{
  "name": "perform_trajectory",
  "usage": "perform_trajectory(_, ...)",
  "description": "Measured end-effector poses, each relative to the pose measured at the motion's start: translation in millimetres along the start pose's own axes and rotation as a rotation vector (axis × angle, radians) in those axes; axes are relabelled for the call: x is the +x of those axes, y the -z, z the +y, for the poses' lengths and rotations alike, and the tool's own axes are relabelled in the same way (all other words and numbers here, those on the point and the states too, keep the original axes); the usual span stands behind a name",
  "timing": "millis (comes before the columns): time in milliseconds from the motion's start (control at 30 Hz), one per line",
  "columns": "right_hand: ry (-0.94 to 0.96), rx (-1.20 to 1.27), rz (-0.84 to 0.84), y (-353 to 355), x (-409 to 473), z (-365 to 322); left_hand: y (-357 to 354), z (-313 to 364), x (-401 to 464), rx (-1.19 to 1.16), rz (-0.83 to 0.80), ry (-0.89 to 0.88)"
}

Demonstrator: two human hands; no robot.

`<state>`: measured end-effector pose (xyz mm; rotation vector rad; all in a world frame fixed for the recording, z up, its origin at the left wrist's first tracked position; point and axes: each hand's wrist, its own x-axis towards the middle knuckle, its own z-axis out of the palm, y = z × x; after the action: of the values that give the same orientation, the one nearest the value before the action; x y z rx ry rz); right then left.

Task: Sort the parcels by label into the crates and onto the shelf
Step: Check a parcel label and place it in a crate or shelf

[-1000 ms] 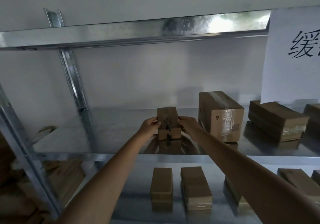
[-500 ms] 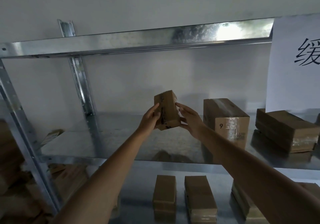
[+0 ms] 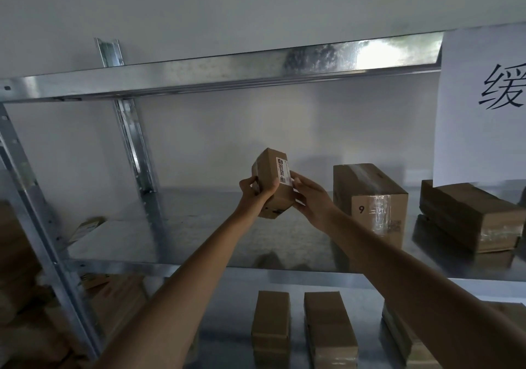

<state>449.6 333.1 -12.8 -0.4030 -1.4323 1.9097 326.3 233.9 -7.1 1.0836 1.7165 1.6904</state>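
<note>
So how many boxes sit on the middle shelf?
2 sure: the box marked 9, the flat box right of it. Far left, maybe a thin parcel; others may hide.

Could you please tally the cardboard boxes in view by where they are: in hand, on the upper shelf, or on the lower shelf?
In hand: 1, the small box, held by left hand and right hand
Upper shelf: 2, numbered box, flat box
Lower shelf: 3
Total: 6

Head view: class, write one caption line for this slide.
Both hands, left hand and right hand, hold a small labelled parcel above the metal shelf, beside a taller box.
</note>
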Motion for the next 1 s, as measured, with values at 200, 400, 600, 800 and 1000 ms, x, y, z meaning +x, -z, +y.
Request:
perform_trajectory(200, 0.023, -0.003, -0.045, 1, -4, 5, 2, 0, -3, -0.015, -0.002, -0.014)
perform_trajectory(400, -0.009, -0.034, -0.030, 0, -1, 11, 7, -3, -4, 0.037, 0.055, -0.056)
perform_trajectory(600, -0.098, -0.092, -0.144, -1, -3, 11, 13, -11, -9, -0.042, -0.121, -0.044)
perform_trajectory(800, -0.173, -0.044, -0.121, -2, 1, 11, 21, -14, -12, -0.106, -0.143, -0.016)
perform_trajectory(1000, -0.265, -0.064, -0.084, 4, 0, 17, 25, -18, -8, -0.092, -0.138, -0.059)
